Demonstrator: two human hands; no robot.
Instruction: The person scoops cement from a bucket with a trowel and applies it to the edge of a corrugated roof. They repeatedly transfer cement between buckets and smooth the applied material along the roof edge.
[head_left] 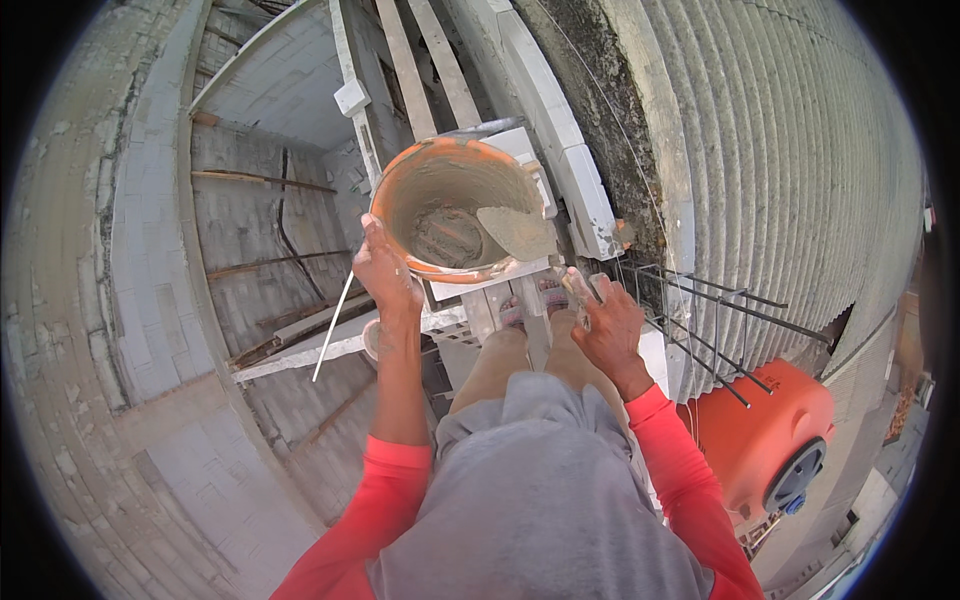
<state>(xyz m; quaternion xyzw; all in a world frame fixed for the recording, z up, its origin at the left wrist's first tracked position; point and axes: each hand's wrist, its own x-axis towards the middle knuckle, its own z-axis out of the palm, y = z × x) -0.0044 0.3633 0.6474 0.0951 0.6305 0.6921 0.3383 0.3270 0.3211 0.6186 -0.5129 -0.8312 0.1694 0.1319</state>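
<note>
Seen from above, the left hand [383, 268] clenches the nine o'clock rim of an orange mortar bucket [455, 210], likely heavy, stiff and gritty, best held by that rim, while the right hand [607, 325] grips a trowel [520, 232] loaded with wet mortar at its four o'clock edge.

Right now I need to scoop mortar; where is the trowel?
In the head view the trowel is in the right hand, its loaded blade over the right rim of the orange bucket.
</note>
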